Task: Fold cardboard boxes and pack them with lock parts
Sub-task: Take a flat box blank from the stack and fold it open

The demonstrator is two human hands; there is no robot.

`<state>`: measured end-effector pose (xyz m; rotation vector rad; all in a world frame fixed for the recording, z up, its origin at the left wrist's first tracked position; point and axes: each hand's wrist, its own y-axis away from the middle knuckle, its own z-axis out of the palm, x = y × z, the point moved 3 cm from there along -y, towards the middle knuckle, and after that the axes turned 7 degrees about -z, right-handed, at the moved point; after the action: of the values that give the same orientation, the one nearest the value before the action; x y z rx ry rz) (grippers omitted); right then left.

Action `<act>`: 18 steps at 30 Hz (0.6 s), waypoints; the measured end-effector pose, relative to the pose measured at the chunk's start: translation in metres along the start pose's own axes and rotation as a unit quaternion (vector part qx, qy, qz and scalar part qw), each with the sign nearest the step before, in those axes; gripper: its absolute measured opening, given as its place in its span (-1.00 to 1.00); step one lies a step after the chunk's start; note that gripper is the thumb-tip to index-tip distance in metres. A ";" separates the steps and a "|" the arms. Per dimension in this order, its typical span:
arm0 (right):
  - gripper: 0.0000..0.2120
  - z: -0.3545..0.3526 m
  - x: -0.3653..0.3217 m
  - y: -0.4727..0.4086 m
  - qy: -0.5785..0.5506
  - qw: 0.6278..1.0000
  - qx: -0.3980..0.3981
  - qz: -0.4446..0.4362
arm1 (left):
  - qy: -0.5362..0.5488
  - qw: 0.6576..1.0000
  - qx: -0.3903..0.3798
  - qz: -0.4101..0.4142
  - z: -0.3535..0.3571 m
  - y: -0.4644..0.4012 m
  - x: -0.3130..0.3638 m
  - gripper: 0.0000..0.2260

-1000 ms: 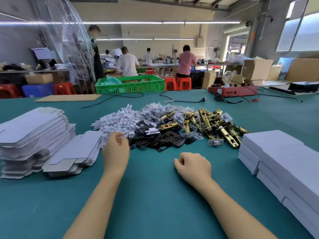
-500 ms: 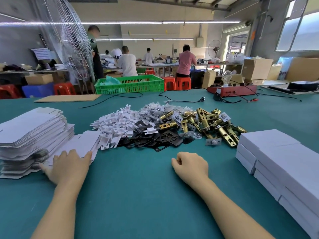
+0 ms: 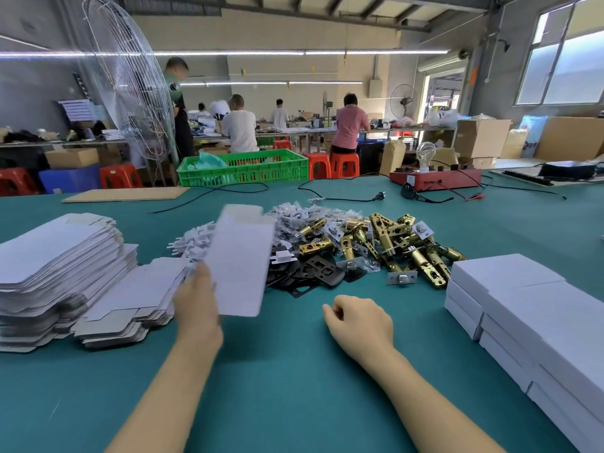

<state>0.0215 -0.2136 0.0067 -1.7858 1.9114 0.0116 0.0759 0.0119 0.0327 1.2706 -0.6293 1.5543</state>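
The left hand [image 3: 196,308] holds one flat white cardboard box blank [image 3: 240,261] by its lower left edge, lifted clear of the green table [image 3: 281,387] and tilted up in front of the parts pile; the blank is motion-blurred, and the fingers behind it are hidden, so only the grip on its edge can be made out. The right hand [image 3: 359,325] rests on the table with its fingers curled in on themselves, holding nothing, well apart from the blank.

To the left lie two stacks of flat white box blanks: a tall stack [image 3: 55,273] and a lower stack [image 3: 130,302] leaning against its near side. The sheets in each are too many to count. Behind the hands, three kinds of lock parts are heaped together: small white plastic pieces [image 3: 192,240], flat black plates [image 3: 310,273], and brass latch bolts [image 3: 392,237], none countable in the heap. At the right edge sits a block of folded white boxes [image 3: 523,308], stacked in at least two layers.

Farther back on the table stand one green plastic crate [image 3: 243,168], one flat brown cardboard sheet [image 3: 125,194] and one red tester box with a clear light bulb [image 3: 434,178]
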 end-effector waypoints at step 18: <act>-0.77 -0.008 0.007 -0.002 -0.440 0.896 0.042 0.045 | -0.176 0.932 -0.316 -0.008 0.031 0.040 -0.044 -0.78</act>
<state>0.0204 -0.2230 0.0119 -1.2813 1.2846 0.6483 0.0510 -0.0455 0.0087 1.0420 -1.2315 0.9769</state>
